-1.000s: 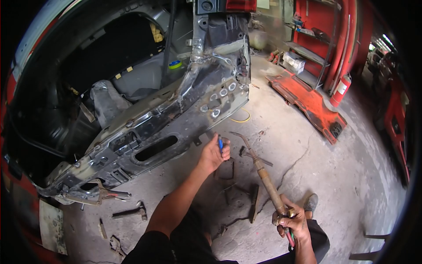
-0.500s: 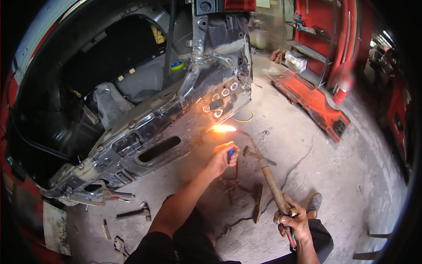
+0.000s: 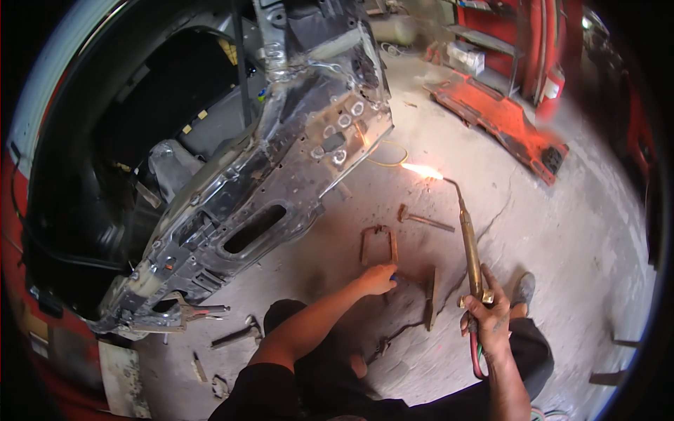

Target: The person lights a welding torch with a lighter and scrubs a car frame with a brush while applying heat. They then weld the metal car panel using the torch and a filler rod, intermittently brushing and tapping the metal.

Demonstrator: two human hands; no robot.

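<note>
My right hand (image 3: 489, 313) is wrapped round the lower end of a brass gas torch (image 3: 470, 245), near its valve knobs. The torch points up, and a bright flame (image 3: 424, 171) burns leftward from its bent tip, apart from the metal. My left hand (image 3: 377, 280) is closed round a small blue object (image 3: 394, 278), mostly hidden by the fingers, just below a metal frame (image 3: 379, 242) on the floor. At the left stands a bare car rear body panel (image 3: 281, 179) with an oval slot and several round ground spots. Locking pliers (image 3: 189, 312) are clamped on its lower edge.
Hammers (image 3: 427, 219) (image 3: 237, 332) and a flat metal bar (image 3: 431, 298) lie on the concrete floor (image 3: 562, 259). A yellow loop (image 3: 387, 154) lies beside the panel. Farther back are an orange-red panel (image 3: 491, 116), a fire extinguisher (image 3: 551, 91) and shelves (image 3: 484, 38).
First the torch lit at its tip. Since then my right hand has moved it right, with the flame away from the panel. My left hand has dropped lower. The view has shifted.
</note>
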